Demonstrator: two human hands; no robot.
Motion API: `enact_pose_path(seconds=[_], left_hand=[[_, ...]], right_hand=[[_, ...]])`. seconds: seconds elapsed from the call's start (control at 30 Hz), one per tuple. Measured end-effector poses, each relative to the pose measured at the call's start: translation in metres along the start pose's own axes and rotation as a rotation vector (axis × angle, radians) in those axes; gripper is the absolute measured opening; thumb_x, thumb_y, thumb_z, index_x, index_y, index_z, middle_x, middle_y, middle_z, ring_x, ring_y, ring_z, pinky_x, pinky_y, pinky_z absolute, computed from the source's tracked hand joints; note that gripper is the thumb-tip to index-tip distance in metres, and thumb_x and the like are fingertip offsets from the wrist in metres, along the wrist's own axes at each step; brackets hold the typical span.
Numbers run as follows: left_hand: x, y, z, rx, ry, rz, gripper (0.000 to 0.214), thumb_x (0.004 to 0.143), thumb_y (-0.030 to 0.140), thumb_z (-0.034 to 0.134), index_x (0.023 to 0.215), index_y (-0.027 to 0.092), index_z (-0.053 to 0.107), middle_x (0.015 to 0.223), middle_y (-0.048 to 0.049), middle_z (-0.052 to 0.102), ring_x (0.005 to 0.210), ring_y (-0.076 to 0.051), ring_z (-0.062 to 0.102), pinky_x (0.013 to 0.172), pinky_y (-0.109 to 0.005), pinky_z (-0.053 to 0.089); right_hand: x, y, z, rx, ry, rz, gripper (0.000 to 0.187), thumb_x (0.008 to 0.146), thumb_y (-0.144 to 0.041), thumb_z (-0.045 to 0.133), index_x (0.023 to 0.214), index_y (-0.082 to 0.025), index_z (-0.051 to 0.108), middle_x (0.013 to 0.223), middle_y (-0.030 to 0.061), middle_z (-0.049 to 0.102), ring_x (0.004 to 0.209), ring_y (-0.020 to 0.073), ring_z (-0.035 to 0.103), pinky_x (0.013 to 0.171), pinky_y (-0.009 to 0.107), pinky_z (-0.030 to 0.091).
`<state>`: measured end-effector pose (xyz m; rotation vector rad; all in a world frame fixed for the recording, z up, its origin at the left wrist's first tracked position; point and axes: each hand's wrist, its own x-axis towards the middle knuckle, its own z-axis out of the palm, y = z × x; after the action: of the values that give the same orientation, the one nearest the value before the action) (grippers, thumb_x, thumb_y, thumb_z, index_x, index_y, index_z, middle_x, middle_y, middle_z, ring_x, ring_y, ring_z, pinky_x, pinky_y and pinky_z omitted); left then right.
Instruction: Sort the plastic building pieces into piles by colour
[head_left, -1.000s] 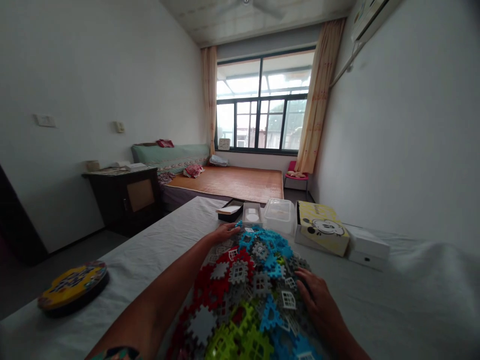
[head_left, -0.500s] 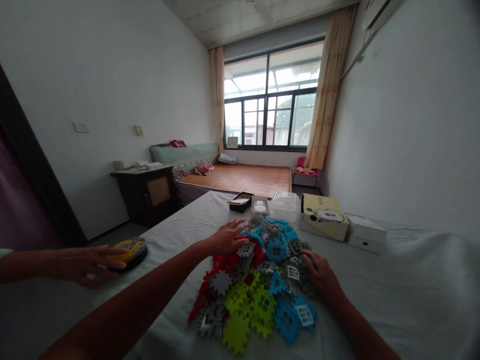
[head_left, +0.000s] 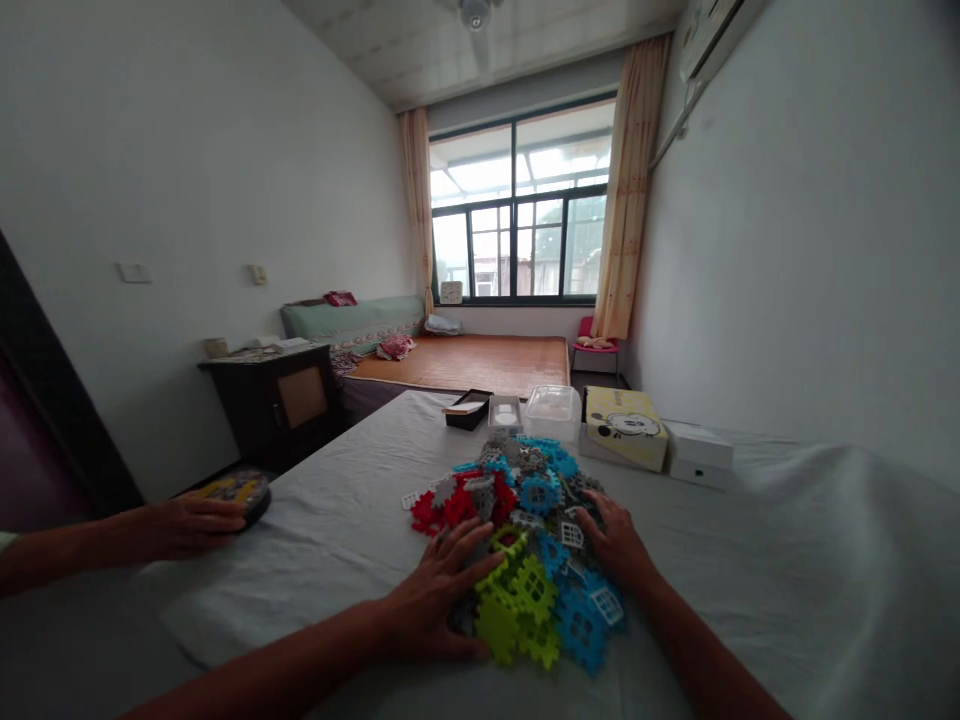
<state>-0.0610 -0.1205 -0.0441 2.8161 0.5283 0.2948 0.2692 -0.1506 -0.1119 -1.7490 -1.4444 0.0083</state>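
Note:
A heap of interlocking plastic tiles [head_left: 525, 540], red, grey, blue and lime green, lies on the white-covered table [head_left: 750, 560]. My left hand [head_left: 439, 595] rests flat against the heap's near left side, fingers spread over green and grey pieces. My right hand [head_left: 616, 545] lies open on the heap's right side, fingers on blue and grey tiles. Neither hand grips a piece.
Another person's hand [head_left: 191, 525] at the left edge rests on a round yellow-patterned tin [head_left: 240, 490]. Behind the heap stand a black tray [head_left: 466, 408], a clear plastic tub [head_left: 553, 412], a yellow cartoon box [head_left: 626, 428] and white boxes [head_left: 699, 452]. A dark cabinet [head_left: 274, 400] and a bed lie beyond.
My left hand has drawn back from the heap's far side to its near left side. The heap has spread flatter. The other person's hand has settled on the tin, which has slid left.

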Motion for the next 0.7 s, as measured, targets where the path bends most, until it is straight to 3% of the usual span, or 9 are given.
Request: enact_pose_path(seconds=[0.2,0.33,0.4,0.43,0.53,0.63,0.7], left_hand=[[0.064,0.038,0.014,0.182,0.175,0.094,0.067,0.081,0.053,0.052,0.140,0.037,0.027,0.151,-0.0012,0.022,0.137,-0.033,0.017,0.109,-0.057,0.007],[0.114,0.045,0.003,0.192,0.282,0.093,0.061,0.083,0.054,0.047,0.138,0.034,0.031,0.149,-0.0022,0.026,0.136,-0.027,0.020,0.111,-0.052,0.009],[0.139,0.027,-0.014,0.132,0.308,0.099,0.066,0.076,0.063,0.051,0.134,0.035,0.038,0.147,-0.0009,0.031,0.134,-0.028,0.024,0.111,-0.050,0.011],[0.151,0.011,-0.024,0.078,0.348,0.039,0.058,0.078,0.063,0.048,0.129,0.035,0.045,0.145,-0.0006,0.036,0.132,-0.027,0.028,0.110,-0.048,0.014],[0.179,-0.053,-0.045,-0.185,0.407,-0.313,0.047,0.087,0.055,0.036,0.110,0.024,0.062,0.125,-0.0050,0.056,0.119,-0.023,0.045,0.104,-0.037,0.029],[0.198,-0.114,-0.046,-0.261,0.306,-0.412,0.059,0.086,0.058,0.030,0.094,0.012,0.067,0.090,-0.0081,0.068,0.095,-0.025,0.059,0.087,-0.036,0.043],[0.205,-0.139,-0.037,-0.297,0.250,-0.436,0.062,0.083,0.062,0.032,0.090,0.011,0.067,0.081,-0.0066,0.068,0.088,-0.025,0.060,0.081,-0.034,0.045]], right_hand=[[0.007,0.006,-0.013,0.081,0.022,0.186,0.051,0.083,-0.050,0.033,0.114,-0.017,0.058,0.115,0.0100,0.062,0.108,0.0249,0.054,0.096,0.039,0.039],[0.010,0.017,-0.016,0.155,0.049,0.258,0.054,0.082,-0.053,0.032,0.112,-0.017,0.058,0.111,0.0106,0.063,0.104,0.0245,0.057,0.091,0.036,0.043],[0.011,0.023,-0.015,0.168,0.077,0.287,0.054,0.081,-0.054,0.031,0.111,-0.018,0.059,0.110,0.0107,0.064,0.102,0.0248,0.058,0.089,0.036,0.045],[0.010,0.025,-0.014,0.166,0.088,0.297,0.055,0.081,-0.055,0.031,0.111,-0.018,0.059,0.110,0.0110,0.064,0.102,0.0251,0.058,0.089,0.037,0.045],[0.010,0.029,-0.011,0.155,0.084,0.307,0.055,0.082,-0.054,0.029,0.110,-0.018,0.059,0.111,0.0115,0.063,0.105,0.0255,0.057,0.091,0.037,0.043],[0.010,0.030,-0.008,0.165,0.049,0.316,0.053,0.082,-0.054,0.030,0.110,-0.020,0.059,0.114,0.0103,0.062,0.106,0.0249,0.056,0.092,0.036,0.043],[0.010,0.030,-0.007,0.171,0.038,0.323,0.052,0.082,-0.054,0.031,0.110,-0.021,0.059,0.114,0.0096,0.062,0.106,0.0246,0.056,0.092,0.036,0.043]])
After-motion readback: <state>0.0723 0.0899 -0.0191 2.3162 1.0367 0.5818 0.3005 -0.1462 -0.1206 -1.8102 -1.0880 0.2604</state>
